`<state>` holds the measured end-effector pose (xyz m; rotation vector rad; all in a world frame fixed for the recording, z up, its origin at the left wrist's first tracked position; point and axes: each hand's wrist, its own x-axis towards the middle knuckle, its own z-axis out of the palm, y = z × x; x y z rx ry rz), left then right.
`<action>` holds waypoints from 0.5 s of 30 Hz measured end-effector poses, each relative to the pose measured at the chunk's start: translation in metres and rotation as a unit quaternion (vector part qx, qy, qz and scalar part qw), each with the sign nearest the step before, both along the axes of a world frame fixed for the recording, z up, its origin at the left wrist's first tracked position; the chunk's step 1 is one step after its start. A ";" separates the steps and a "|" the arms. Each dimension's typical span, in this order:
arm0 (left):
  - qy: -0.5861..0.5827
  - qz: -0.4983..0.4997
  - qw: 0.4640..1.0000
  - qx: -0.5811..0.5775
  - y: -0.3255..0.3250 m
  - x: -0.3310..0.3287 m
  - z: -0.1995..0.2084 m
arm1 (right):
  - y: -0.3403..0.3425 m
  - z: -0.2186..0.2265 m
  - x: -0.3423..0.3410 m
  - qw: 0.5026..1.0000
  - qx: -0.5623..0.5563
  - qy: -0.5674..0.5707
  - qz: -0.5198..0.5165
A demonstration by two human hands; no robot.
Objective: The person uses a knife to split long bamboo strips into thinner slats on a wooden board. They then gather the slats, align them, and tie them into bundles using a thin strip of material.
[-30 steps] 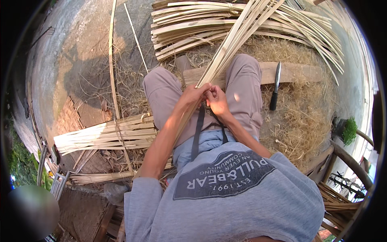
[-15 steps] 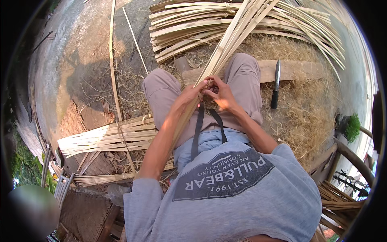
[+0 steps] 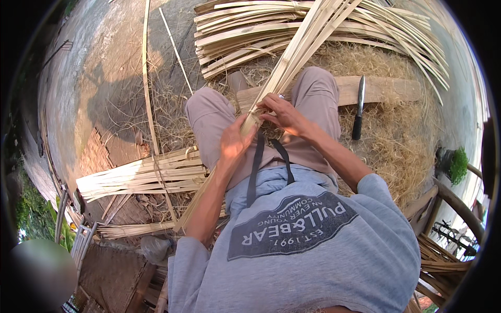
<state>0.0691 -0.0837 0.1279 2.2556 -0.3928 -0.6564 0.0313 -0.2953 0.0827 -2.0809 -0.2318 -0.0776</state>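
Note:
A bundle of long, pale bamboo strips (image 3: pixel 284 65) slants across my lap between my knees, its far end fanning out. A thin binding strip (image 3: pixel 254 112) is wrapped round it and looks knotted. My left hand (image 3: pixel 237 136) is closed round the bundle's left side, just below the binding. On the other side my right hand (image 3: pixel 282 113) pinches at the binding with bent fingertips. What exactly lies between those fingertips is partly hidden.
A knife (image 3: pixel 359 108) with a black handle lies right of my knee, across a wooden plank (image 3: pixel 389 91) and curly shavings (image 3: pixel 389 161). More bamboo strips lie in a tied pile (image 3: pixel 245 39) ahead and another stack (image 3: pixel 141 176) at my left. A potted plant (image 3: pixel 458 166) stands at the far right.
My left hand has slid down and left along the bundle, uncovering the binding. My right hand has turned over, its back now upward, with fingers at the binding. The bundle's lower end swung left.

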 end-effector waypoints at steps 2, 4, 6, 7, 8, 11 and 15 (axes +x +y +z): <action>0.034 -0.008 0.998 -0.045 0.007 0.004 -0.015 | 0.003 0.001 -0.003 1.000 -0.009 0.020 -0.011; 0.067 -0.012 0.994 -0.088 0.010 0.006 -0.027 | 0.005 0.001 -0.006 0.999 -0.003 0.026 -0.027; 0.102 -0.013 0.986 -0.129 0.010 0.008 -0.032 | 0.008 -0.002 -0.009 0.998 0.019 0.017 -0.049; 0.116 0.000 0.985 -0.129 0.012 0.008 -0.035 | 0.010 -0.002 -0.011 0.998 0.025 0.006 -0.060; 0.130 0.013 0.983 -0.129 0.014 0.007 -0.038 | 0.014 -0.003 -0.013 0.997 0.030 -0.005 -0.071; 0.162 0.033 0.978 -0.128 0.013 0.008 -0.034 | 0.018 -0.002 -0.017 0.995 0.036 -0.015 -0.096; 0.140 0.008 0.985 -0.097 0.014 0.012 -0.029 | 0.021 -0.007 -0.020 0.992 0.042 0.039 -0.114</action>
